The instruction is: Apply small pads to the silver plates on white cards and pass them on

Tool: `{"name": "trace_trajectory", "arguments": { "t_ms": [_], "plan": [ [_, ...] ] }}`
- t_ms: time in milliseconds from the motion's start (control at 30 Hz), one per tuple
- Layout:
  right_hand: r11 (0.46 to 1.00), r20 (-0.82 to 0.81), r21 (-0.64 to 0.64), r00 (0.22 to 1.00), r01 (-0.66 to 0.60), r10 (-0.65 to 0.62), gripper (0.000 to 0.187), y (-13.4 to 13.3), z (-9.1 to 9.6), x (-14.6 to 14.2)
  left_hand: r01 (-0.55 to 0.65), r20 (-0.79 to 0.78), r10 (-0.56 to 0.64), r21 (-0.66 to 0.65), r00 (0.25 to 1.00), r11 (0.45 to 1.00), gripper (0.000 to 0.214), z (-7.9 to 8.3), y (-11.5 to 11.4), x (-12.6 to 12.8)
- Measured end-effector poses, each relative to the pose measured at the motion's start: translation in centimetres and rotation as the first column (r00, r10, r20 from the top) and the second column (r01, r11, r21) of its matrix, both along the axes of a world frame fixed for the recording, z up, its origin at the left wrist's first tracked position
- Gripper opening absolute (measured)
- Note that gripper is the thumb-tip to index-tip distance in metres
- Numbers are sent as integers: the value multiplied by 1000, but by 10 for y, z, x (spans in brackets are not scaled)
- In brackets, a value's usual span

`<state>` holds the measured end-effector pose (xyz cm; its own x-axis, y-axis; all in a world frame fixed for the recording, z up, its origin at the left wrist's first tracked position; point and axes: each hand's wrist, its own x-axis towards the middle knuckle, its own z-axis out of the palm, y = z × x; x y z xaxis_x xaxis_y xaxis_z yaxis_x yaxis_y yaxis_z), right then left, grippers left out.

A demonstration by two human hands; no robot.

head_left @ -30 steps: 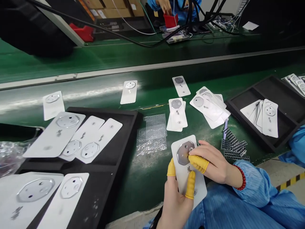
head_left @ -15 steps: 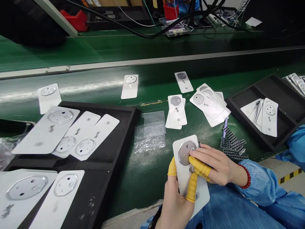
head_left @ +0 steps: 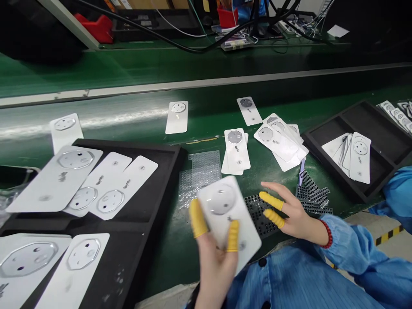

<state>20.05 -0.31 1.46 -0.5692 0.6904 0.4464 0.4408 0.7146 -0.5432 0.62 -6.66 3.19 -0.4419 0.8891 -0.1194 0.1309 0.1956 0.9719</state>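
Observation:
My left hand (head_left: pixel 214 268) grips a white rectangular socket panel (head_left: pixel 227 216), tilted and blurred by motion, with yellow finger cots on two fingers. The panel's round socket face looks pale rather than silver. My right hand (head_left: pixel 291 216) hangs open to the right of the panel, touching nothing I can make out. Yellow cots cover two of its fingers. Just below those fingers lies a black perforated strip (head_left: pixel 257 214). Whether anything is stuck to my right fingertips is hidden.
Black foam trays (head_left: pixel 161 171) holding white panels lie to the left and at right (head_left: pixel 325 150). Loose panels (head_left: pixel 236 150) and bubble wrap (head_left: pixel 199 178) rest on the green conveyor belt (head_left: pixel 112 116). A co-worker's blue sleeve (head_left: pixel 247 6) shows far beyond it.
My right hand has come off the panel and opened. My left hand has swung the panel left and tilted it. The silver disc no longer looks silver.

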Motion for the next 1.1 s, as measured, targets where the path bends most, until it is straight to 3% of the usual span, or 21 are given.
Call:
{"name": "trace_trajectory", "arguments": {
  "t_ms": [67, 133, 200, 333, 433, 600, 767, 900, 1100],
  "plan": [
    [991, 133, -33, 983, 131, -125, 43, -7, -22, 7, -73, -111, 68, -40, 991, 997, 73, -5, 3, -17],
    [985, 247, -53, 958, 166, -148, 34, -14, -41, 13, 6, -112, -31, -217, 993, 976, 54, -15, 4, -31],
    [985, 225, -89, 967, 145, -122, 28, -16, -51, 17, 119, -58, -147, -339, 987, 933, 46, -24, 7, -33],
    [987, 85, -137, 994, 86, -74, 29, -8, -49, 20, 234, -6, -250, -323, 968, 917, 40, -33, 23, -8],
    [989, 106, -136, 994, 51, -37, 27, -3, -48, 21, 255, 0, -266, -283, 964, 924, 33, -37, 35, 9],
    [996, 104, -87, 995, 9, 0, 32, -5, -58, 22, 219, 6, -226, -276, 974, 936, 34, -47, 36, 2],
    [999, -44, -51, 999, 2, -4, 30, 2, -38, 24, 265, 77, -254, -286, 964, 921, 39, -36, 36, -1],
    [996, -15, -28, 996, -87, 87, 28, 10, -12, 23, 376, 248, -320, -224, 914, 899, 33, -29, 41, 11],
    [995, 6, 62, 997, -79, 78, 24, 15, -1, 18, 301, 374, -198, -240, 906, 923, 44, -37, 37, 12]
  ]
}}
